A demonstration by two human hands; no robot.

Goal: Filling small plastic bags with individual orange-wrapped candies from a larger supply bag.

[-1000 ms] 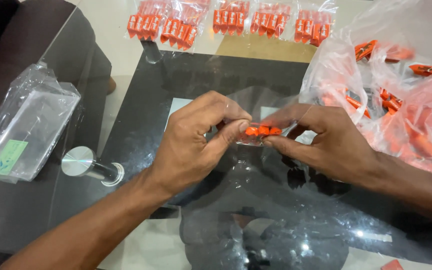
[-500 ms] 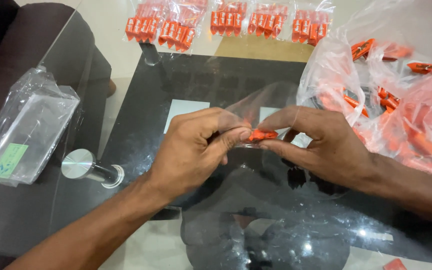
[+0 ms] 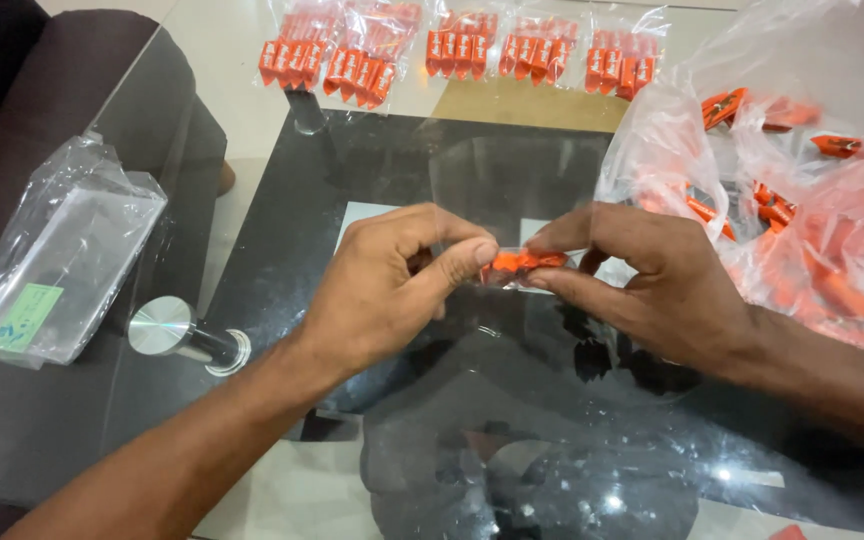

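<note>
Small clear pouch of orange sweets (image 3: 522, 264), pinched between left grip (image 3: 392, 285) and right grip (image 3: 642, 285), raised slightly since before.

Home: glass coffee table (image 3: 282, 190), sofa (image 3: 42, 90)

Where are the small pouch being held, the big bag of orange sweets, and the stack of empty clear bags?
small pouch (image 3: 522, 263), head view, orange sweets inside.
big bag (image 3: 812, 240), head view, its clear plastic side.
stack of empty clear bags (image 3: 57, 255), head view, its middle.

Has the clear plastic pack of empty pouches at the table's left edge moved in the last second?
No. The clear plastic pack keeps its spot beside the round metal table fitting; both drift slightly together, so the camera moved.
</note>
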